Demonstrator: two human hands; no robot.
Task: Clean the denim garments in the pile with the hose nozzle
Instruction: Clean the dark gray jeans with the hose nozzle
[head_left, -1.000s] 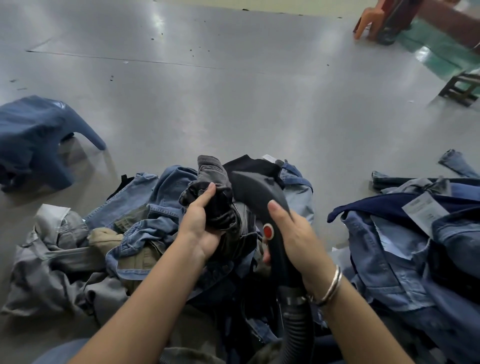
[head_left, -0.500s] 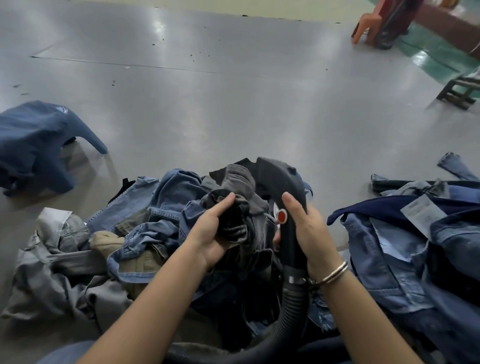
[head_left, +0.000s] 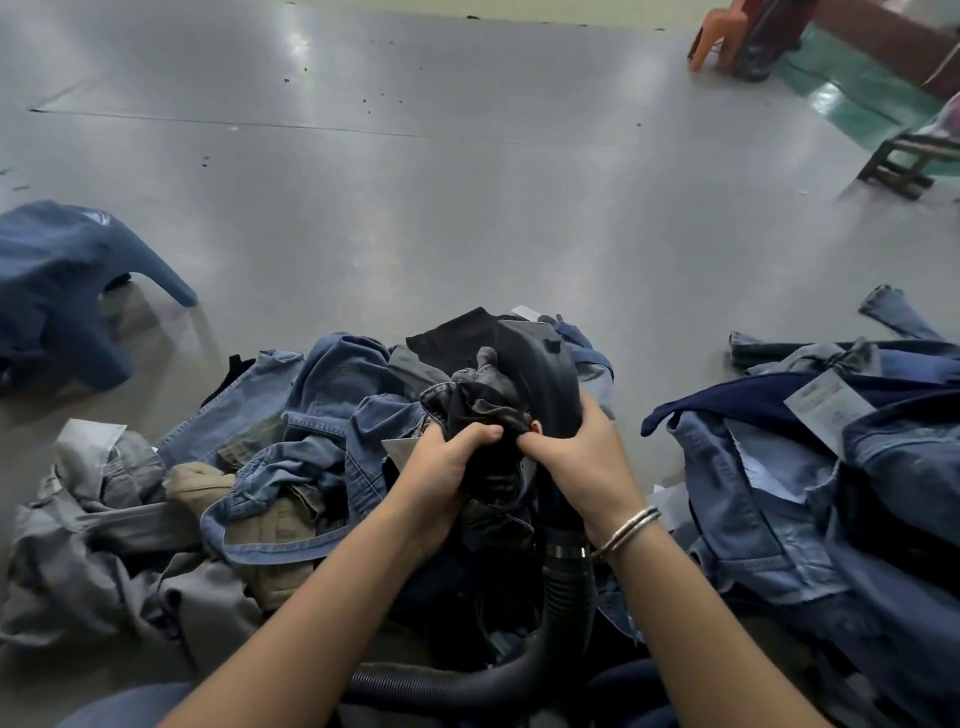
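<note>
1. The left hand (head_left: 441, 467) sits at the centre of the frame, its fingers curled tight round a bunch of dark garment (head_left: 483, 410).
2. The right hand (head_left: 576, 457) is just beside it, to the right; its fingers pinch the same dark cloth and its palm lies against the black nozzle (head_left: 540, 369).
3. The nozzle rises behind the bunched cloth, above both hands, touching it.
4. A ribbed hose (head_left: 566, 597) runs down from the nozzle, past a metal clamp, and curves left along the lower centre of the frame.
5. A bangle (head_left: 626, 530) circles the right wrist.
6. The pile (head_left: 322, 415) of blue, grey and tan denim spreads across the lower left and centre, under and around the hands.
7. A second heap (head_left: 805, 493) of blue denim fills the lower right, with a paper tag (head_left: 826, 408) lying on top of it.
8. A blue stool (head_left: 67, 291) stands at the left edge, apart from the pile.
9. The grey floor (head_left: 467, 208) fills the upper half of the frame.
10. An orange chair (head_left: 717, 36) stands in the upper right corner, with a low wooden stool (head_left: 904, 166) below it at the right edge.
</note>
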